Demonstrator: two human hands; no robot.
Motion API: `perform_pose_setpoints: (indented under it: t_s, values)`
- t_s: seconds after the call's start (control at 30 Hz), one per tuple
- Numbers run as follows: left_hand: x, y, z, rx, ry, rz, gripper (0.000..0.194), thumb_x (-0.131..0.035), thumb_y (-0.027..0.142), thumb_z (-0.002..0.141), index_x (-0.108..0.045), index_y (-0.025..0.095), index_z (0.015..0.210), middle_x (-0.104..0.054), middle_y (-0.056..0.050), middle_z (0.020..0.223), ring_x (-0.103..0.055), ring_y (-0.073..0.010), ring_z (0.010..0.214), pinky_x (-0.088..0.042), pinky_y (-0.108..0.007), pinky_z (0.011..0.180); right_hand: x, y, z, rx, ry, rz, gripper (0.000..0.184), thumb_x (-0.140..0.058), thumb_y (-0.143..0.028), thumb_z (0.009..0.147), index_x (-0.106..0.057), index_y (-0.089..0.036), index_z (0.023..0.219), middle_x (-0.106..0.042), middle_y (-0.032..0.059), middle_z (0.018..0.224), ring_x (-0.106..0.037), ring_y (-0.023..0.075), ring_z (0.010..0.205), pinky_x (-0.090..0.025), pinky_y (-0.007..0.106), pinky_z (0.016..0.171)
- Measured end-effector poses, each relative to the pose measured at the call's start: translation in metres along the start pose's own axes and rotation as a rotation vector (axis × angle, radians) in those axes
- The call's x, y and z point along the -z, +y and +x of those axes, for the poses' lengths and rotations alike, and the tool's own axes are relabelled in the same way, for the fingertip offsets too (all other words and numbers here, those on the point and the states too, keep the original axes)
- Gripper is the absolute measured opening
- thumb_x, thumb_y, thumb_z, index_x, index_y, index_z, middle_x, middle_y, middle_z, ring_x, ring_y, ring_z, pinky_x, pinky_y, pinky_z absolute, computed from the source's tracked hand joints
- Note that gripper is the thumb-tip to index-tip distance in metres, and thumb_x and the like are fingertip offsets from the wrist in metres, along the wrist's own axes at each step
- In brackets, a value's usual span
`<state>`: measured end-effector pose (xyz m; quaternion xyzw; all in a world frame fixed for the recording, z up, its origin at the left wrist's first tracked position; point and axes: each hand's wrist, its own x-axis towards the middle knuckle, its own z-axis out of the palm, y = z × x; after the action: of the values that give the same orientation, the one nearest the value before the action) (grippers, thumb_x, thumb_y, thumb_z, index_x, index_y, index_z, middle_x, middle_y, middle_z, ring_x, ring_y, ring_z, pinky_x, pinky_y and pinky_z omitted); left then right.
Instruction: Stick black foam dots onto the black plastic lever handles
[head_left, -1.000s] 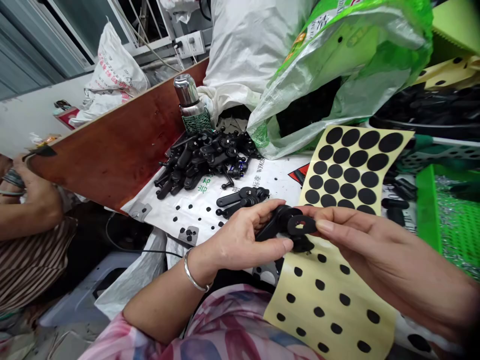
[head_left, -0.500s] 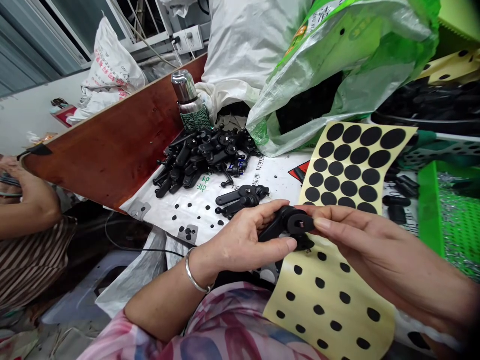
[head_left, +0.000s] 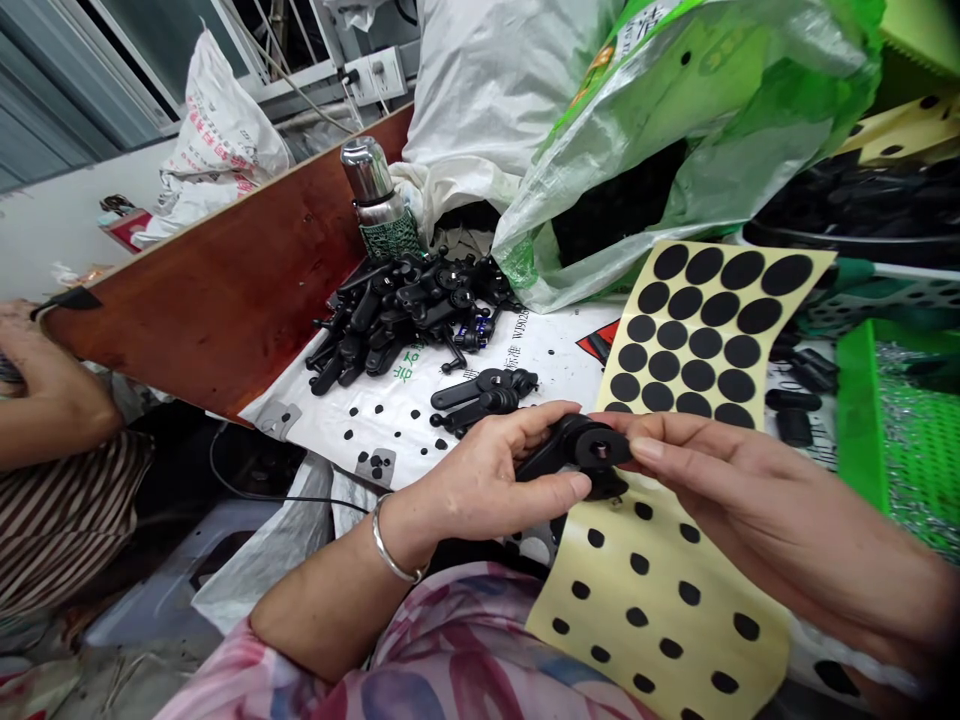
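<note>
left hand (head_left: pixel 480 475) is partly closed, its fingers curled around a black plastic arm (head_left: pixel 546 455) and its thumb lying along the near side. right hand (head_left: pixel 735 490) pinches the edge of a thin black ring (head_left: pixel 613 450) between thumb and forefinger; how its other fingers are set, i cannot tell. the ring lies over the round end of the plastic arm, its hole about central, so the work in hand looks like matching one to the other. keeping them centred, i judge, calls for a steady left grip and light pressure from the right fingertips. whether the ring touches all the way round, i cannot tell.

below the hands are patterned clothing (head_left: pixel 465 650) and a yellow backing sheet (head_left: pixel 607 605) with small black dots. just beyond the right hand, more yellow sheet (head_left: pixel 771 345) carries rows of larger black discs. a green basket (head_left: pixel 859 430) is off to the right.

past the left hand, a few similar black parts (head_left: pixel 487 395) lie on the printed white cover (head_left: pixel 322 430), with a tangled heap (head_left: pixel 397 315) farther back. behind the heap a metal flask (head_left: pixel 371 185) is upright near a reddish board (head_left: pixel 225 300); beyond the board's left end shows another person's arm (head_left: pixel 56 405).
</note>
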<state>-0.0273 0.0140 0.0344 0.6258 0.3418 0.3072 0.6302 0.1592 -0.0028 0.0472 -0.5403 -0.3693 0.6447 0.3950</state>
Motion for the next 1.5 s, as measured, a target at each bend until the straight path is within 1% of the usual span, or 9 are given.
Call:
perform_pose_setpoints:
  t_s: [0.3,0.6,0.77,0.87,1.0,1.1,1.27,1.43,1.5]
  values:
    - [0.000,-0.002,0.000,-0.029,0.000,0.023,0.054,-0.063,0.019,0.079,-0.048,0.010,0.130,-0.059,-0.014,0.125,-0.055,-0.0248,0.117,-0.042,-0.034,0.100,0.001,0.000,-0.002,-0.023,-0.025,-0.005,0.037,-0.080,-0.052,0.055,-0.071,-0.024,0.078,-0.069,0.0096,0.106,-0.061,0.0304,0.101,-0.049,0.041,0.089]
    - [-0.002,-0.003,0.000,-0.049,-0.015,0.036,0.049,-0.061,0.020,0.082,-0.050,0.013,0.129,-0.061,-0.011,0.120,-0.055,-0.0233,0.115,-0.044,-0.031,0.097,0.005,0.006,-0.001,-0.026,-0.046,0.003,0.039,-0.078,-0.052,0.062,-0.072,-0.025,0.089,-0.068,0.0083,0.111,-0.060,0.0292,0.102,-0.044,0.043,0.095]
    - [-0.002,-0.005,0.000,-0.033,0.006,0.045,0.047,-0.060,0.023,0.084,-0.051,0.014,0.129,-0.062,-0.010,0.119,-0.056,-0.0225,0.112,-0.045,-0.031,0.094,0.004,0.007,0.000,-0.002,-0.049,-0.004,0.037,-0.078,-0.052,0.063,-0.071,-0.024,0.086,-0.067,0.0089,0.111,-0.057,0.0304,0.108,-0.041,0.044,0.098]
    - [-0.002,-0.008,0.001,-0.036,0.033,0.080,0.045,-0.058,0.030,0.086,-0.052,0.017,0.129,-0.063,-0.008,0.117,-0.059,-0.0203,0.105,-0.047,-0.030,0.090,0.004,0.009,0.001,0.031,-0.041,-0.036,0.040,-0.077,-0.054,0.064,-0.070,-0.024,0.091,-0.068,0.0083,0.109,-0.057,0.0299,0.109,-0.039,0.045,0.100]
    - [-0.003,-0.013,0.002,-0.044,0.082,0.134,0.043,-0.055,0.033,0.088,-0.052,0.019,0.129,-0.064,-0.006,0.111,-0.060,-0.0146,0.088,-0.049,-0.028,0.082,0.005,0.012,0.003,0.035,-0.040,-0.076,0.040,-0.073,-0.054,0.070,-0.069,-0.023,0.095,-0.070,0.0076,0.101,-0.063,0.0270,0.097,-0.045,0.044,0.094]
    - [-0.004,-0.015,0.003,-0.021,0.116,0.172,0.045,-0.055,0.032,0.088,-0.052,0.017,0.130,-0.065,-0.006,0.107,-0.058,-0.0117,0.078,-0.049,-0.027,0.076,0.005,0.015,0.004,0.065,-0.044,-0.074,0.039,-0.073,-0.052,0.072,-0.069,-0.023,0.098,-0.070,0.0074,0.101,-0.065,0.0257,0.093,-0.048,0.042,0.091]
    - [-0.005,-0.016,0.003,0.004,0.125,0.188,0.042,-0.052,0.026,0.088,-0.053,0.017,0.129,-0.066,-0.005,0.098,-0.056,-0.0095,0.069,-0.048,-0.025,0.070,0.004,0.020,0.006,0.171,0.036,-0.150,0.032,-0.072,-0.053,0.071,-0.069,-0.023,0.083,-0.070,0.0073,0.103,-0.063,0.0278,0.099,-0.050,0.040,0.091]
    - [-0.005,-0.017,0.002,-0.005,0.139,0.164,0.042,-0.053,0.026,0.087,-0.053,0.016,0.128,-0.065,-0.006,0.104,-0.056,-0.0098,0.071,-0.049,-0.025,0.071,0.000,0.020,0.007,0.239,0.122,-0.244,0.032,-0.070,-0.054,0.070,-0.067,-0.022,0.072,-0.066,0.0083,0.114,-0.059,0.0309,0.108,-0.041,0.045,0.100]
    - [-0.006,-0.017,0.002,-0.014,0.140,0.169,0.043,-0.052,0.026,0.087,-0.053,0.016,0.129,-0.065,-0.006,0.103,-0.057,-0.0100,0.072,-0.049,-0.025,0.071,-0.002,0.020,0.007,0.259,0.144,-0.259,0.032,-0.069,-0.053,0.070,-0.066,-0.022,0.069,-0.064,0.0083,0.117,-0.059,0.0310,0.107,-0.041,0.046,0.100]
